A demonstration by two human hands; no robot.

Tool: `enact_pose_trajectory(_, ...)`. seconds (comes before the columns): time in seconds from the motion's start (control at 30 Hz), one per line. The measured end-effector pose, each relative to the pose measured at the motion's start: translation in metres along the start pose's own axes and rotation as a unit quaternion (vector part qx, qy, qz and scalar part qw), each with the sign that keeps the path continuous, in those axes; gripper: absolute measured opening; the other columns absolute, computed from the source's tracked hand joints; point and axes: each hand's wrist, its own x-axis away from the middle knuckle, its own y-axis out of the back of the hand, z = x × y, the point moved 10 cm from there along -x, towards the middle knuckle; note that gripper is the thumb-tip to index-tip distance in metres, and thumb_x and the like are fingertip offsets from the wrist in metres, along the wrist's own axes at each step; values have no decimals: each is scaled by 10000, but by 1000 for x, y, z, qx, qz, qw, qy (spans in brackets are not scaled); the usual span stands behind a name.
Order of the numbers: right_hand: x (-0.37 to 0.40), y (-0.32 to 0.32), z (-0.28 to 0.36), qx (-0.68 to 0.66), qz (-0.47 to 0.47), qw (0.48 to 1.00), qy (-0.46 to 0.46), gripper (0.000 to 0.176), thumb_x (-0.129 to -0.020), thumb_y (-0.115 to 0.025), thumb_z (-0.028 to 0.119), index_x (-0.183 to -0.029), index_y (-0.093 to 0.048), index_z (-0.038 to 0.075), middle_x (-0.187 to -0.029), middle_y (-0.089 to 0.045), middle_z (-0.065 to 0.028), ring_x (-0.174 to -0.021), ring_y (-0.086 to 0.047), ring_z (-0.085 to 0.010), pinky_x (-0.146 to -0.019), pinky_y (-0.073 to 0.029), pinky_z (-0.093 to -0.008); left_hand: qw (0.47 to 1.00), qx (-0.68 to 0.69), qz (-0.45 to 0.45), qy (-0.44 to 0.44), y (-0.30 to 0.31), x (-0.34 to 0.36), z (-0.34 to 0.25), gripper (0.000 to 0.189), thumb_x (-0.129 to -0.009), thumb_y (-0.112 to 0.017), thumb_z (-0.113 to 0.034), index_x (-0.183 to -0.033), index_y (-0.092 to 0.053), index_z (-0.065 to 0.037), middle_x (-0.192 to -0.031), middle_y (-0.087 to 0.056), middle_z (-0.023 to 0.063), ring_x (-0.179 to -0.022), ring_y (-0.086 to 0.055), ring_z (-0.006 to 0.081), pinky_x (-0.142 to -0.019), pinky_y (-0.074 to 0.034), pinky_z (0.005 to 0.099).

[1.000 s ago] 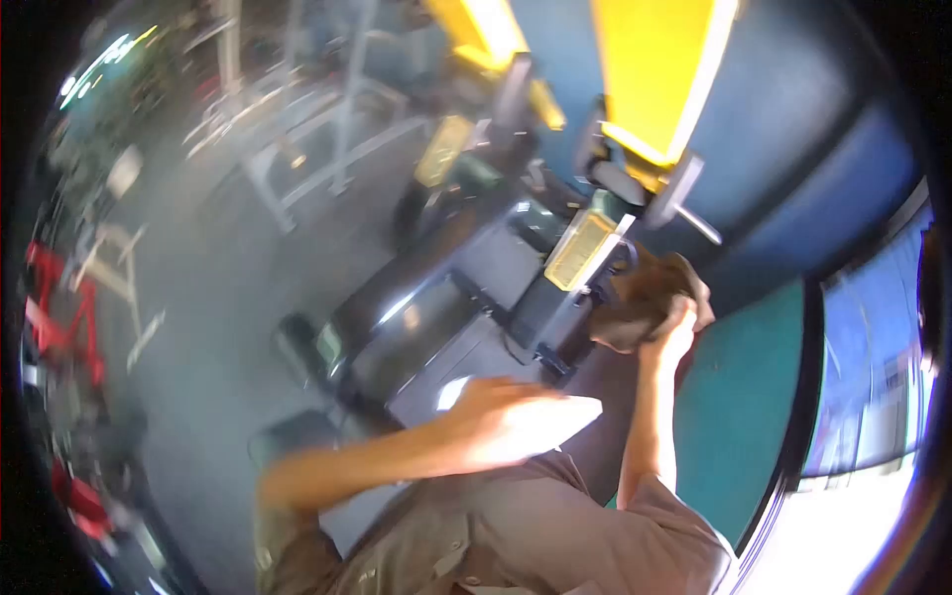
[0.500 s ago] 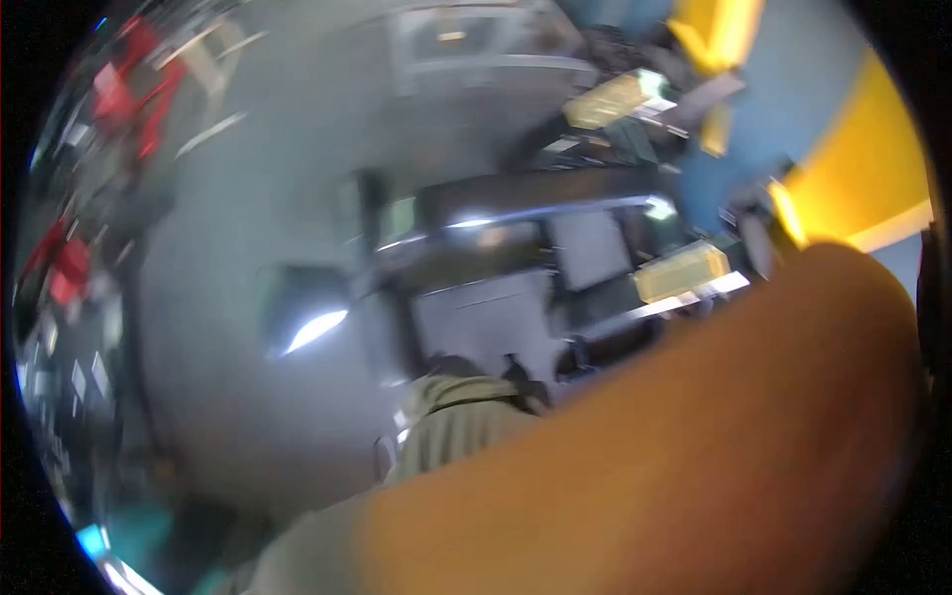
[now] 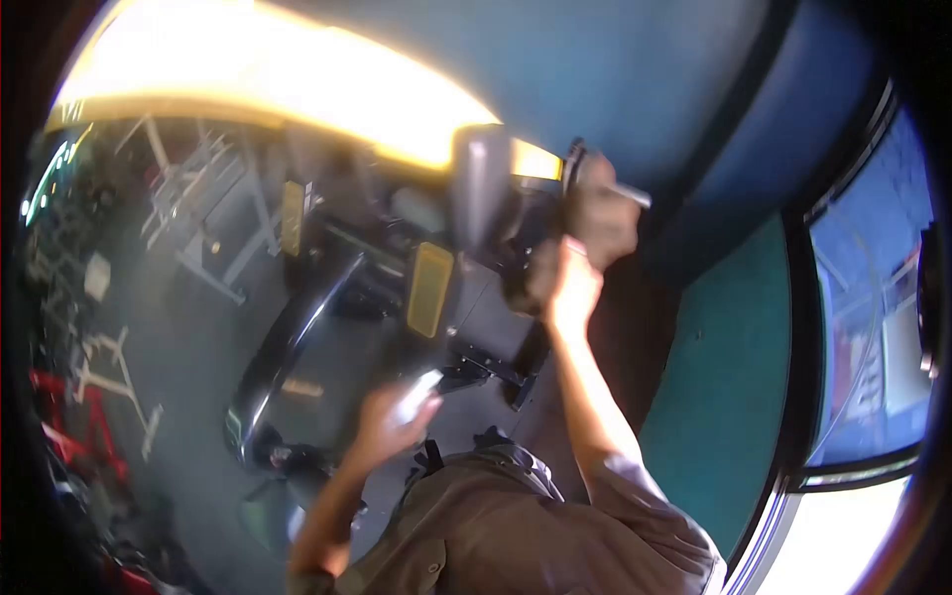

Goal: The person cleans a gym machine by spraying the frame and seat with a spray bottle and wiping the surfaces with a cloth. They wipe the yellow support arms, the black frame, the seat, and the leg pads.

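My left hand (image 3: 389, 428), smeared by motion, is closed around a small white object (image 3: 416, 397) whose kind I cannot make out. It hovers near the black frame of a gym machine (image 3: 476, 369). My right hand (image 3: 573, 288) reaches forward to the machine's far right side, its fingers against a blurred brown cloth-like thing (image 3: 603, 220) that hides them. Beside that hand stands an upright dark pad (image 3: 482, 183). A yellow label plate (image 3: 430, 290) sits on the machine between my two hands.
A curved black padded bar (image 3: 288, 347) runs along the machine's left. A teal panel (image 3: 719, 367) and a window (image 3: 873, 337) are to the right. White frames (image 3: 213, 218) and a red frame (image 3: 94, 421) stand on the grey floor at left. A bright yellow band (image 3: 268, 74) crosses the top.
My view has swung round toward the blue wall and window. An arm that filled the lower right has drawn back, and both my hands now show over the machine.
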Motion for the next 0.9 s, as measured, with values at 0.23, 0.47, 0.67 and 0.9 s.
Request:
enact_pose_trajectory(0.23,-51,-121,23,-66,63,962,256,398,-958,-505,123,-1300,-503,-82,-1351,-481,-301,-1294,-423,-457,-1138,-262,-520,874,-32,-289,389,32,289,185,229,-872,-751,-167,-958,-655,23,-804,-685,118,-688,-651,226,-660,-528,376)
enact_pose_trajectory(0.47,-11,-125,-108,-6,97,974,203,446,-938,-518,185,-1301,-539,-73,-1376,-489,-318,-1310,-432,-491,-1108,-336,-513,701,-63,-258,662,0,515,176,296,-856,-758,-145,-1072,-628,10,-832,-663,101,-749,-659,246,-707,-544,389)
enact_pose_trajectory(0.67,-80,-117,-81,-76,-14,997,-8,782,-978,-544,409,-1377,-323,-227,-1501,-280,-384,-1450,-223,-455,-1207,-157,-449,627,159,-265,715,-37,554,156,292,-859,-743,-120,-1105,-623,-15,-872,-655,96,-794,-663,258,-723,-552,400)
enact_pose_trajectory(0.9,25,-114,-53,-95,33,988,121,367,-1042,-494,213,-1225,-539,-102,-1158,-604,-156,-1044,-576,-233,-942,-460,-348,572,285,-377,671,-33,645,145,289,-864,-699,-51,-1142,-622,-35,-926,-657,98,-846,-671,261,-738,-566,396)
